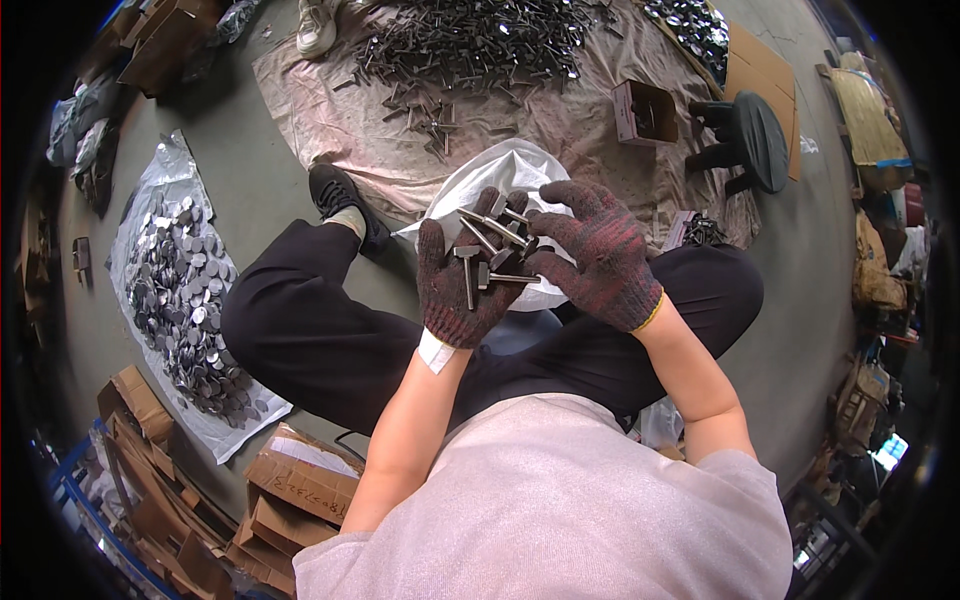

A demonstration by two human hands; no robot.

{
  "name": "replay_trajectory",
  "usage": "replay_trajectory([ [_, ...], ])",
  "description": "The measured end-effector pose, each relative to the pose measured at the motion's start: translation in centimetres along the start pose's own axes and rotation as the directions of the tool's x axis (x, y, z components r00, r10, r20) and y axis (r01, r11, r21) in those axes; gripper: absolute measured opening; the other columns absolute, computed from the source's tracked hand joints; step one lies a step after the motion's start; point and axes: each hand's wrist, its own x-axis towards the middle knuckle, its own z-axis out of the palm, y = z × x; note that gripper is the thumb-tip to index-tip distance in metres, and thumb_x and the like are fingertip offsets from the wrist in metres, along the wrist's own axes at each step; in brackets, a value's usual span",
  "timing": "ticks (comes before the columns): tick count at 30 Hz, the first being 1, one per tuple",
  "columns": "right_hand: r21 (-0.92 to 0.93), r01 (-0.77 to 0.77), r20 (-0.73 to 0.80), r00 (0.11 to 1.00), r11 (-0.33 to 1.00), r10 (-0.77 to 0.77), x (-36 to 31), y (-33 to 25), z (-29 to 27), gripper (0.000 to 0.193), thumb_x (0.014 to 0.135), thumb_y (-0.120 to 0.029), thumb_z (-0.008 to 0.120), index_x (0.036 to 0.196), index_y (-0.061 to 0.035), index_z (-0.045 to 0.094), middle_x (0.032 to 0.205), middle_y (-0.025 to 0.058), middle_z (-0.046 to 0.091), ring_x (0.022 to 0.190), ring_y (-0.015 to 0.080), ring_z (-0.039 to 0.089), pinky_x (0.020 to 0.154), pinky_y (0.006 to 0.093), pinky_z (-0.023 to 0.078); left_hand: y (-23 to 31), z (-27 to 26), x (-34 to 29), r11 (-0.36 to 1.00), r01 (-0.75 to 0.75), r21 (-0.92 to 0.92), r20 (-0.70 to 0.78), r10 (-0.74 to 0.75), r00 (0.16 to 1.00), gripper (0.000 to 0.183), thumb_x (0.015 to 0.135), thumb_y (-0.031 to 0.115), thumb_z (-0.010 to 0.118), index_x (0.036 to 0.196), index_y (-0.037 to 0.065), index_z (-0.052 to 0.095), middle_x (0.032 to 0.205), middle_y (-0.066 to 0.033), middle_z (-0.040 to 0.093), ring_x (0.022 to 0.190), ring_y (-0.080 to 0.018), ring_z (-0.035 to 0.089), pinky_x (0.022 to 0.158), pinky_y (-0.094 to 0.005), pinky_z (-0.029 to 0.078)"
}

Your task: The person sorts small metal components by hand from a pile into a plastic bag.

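Observation:
My left hand [450,300], in a dark red and black knit glove, is turned palm up with its fingers loosely curled. Across its palm and fingers lie several T-shaped metal bolts [468,272], with block heads and shiny shanks pointing different ways. Wearing a matching glove, my right hand [605,250] comes in from the right, its fingertips at the right ends of the bolts. Its fingers are bent and apart, and I see no bolt clearly gripped in them. Beneath both hands, a white plastic bag [500,165] spreads between my legs.
A large heap of T-shaped bolts [470,45] covers the pinkish cloth [300,90] ahead. Round metal discs [190,290] lie on plastic sheeting at left. Right of the cloth stand an open box [645,112] and a dark stool [755,145]. Cardboard boxes [300,480] sit behind my left side.

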Motion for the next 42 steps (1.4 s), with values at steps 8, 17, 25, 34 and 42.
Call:
replay_trajectory([
  [8,0.005,0.004,-0.038,0.999,1.0,-0.004,2.2,-0.2,2.2,0.032,0.069,-0.016,0.078,0.099,-0.01,0.072,0.11,0.0151,0.064,0.101,0.0346,0.061,0.086,0.0432,0.049,-0.6,-0.5,0.0,0.994,0.067,-0.082,-0.028,-0.069,0.997,0.08,0.093,0.064,0.042,0.152,0.012,0.028,0.149,-0.019,0.039,0.132,-0.0395,0.044,0.11,-0.0573,0.034],
  [17,0.449,-0.185,-0.077,0.967,0.874,0.243,1.0,-1.7,0.5,0.024,0.069,-0.006,0.077,0.093,-0.0063,0.073,0.08,0.0108,0.066,0.073,0.0281,0.064,0.067,0.0369,0.051,0.8,-1.1,0.1,0.999,0.013,0.038,0.04,-0.014,0.999,0.083,0.093,0.068,0.038,0.151,0.009,0.032,0.152,-0.0147,0.036,0.138,-0.0325,0.037,0.116,-0.0534,0.027],
  [25,0.072,0.381,-0.053,0.924,0.922,-0.378,-0.8,-3.6,4.9,0.03,0.065,-0.017,0.073,0.094,-0.013,0.068,0.089,0.0023,0.059,0.079,0.0248,0.06,0.067,0.0405,0.048,-0.8,0.3,0.7,0.979,-0.089,0.183,-0.136,0.115,0.984,0.083,0.093,0.064,0.045,0.15,0.006,0.03,0.148,-0.0222,0.038,0.134,-0.0395,0.042,0.112,-0.055,0.033],
  [34,-0.063,0.106,-0.242,0.963,0.992,-0.118,-2.5,-2.1,3.3,0.026,0.069,-0.014,0.077,0.093,-0.0121,0.068,0.086,0.0042,0.062,0.082,0.0262,0.061,0.073,0.0414,0.048,0.4,-0.6,0.2,0.996,-0.081,-0.024,-0.01,0.08,0.997,0.082,0.093,0.065,0.042,0.153,0.011,0.026,0.157,-0.02,0.025,0.142,-0.0416,0.029,0.115,-0.0578,0.026],
  [42,-0.013,-0.122,-0.18,0.977,0.992,0.118,-3.5,-1.5,2.8,0.026,0.067,-0.015,0.08,0.09,-0.0106,0.07,0.092,0.0091,0.065,0.088,0.0305,0.061,0.078,0.0419,0.049,-0.2,0.1,0.4,0.991,-0.123,0.045,-0.093,0.127,0.988,0.091,0.09,0.071,0.04,0.153,0.009,0.022,0.157,-0.0196,0.023,0.144,-0.0408,0.025,0.118,-0.0578,0.018],
])
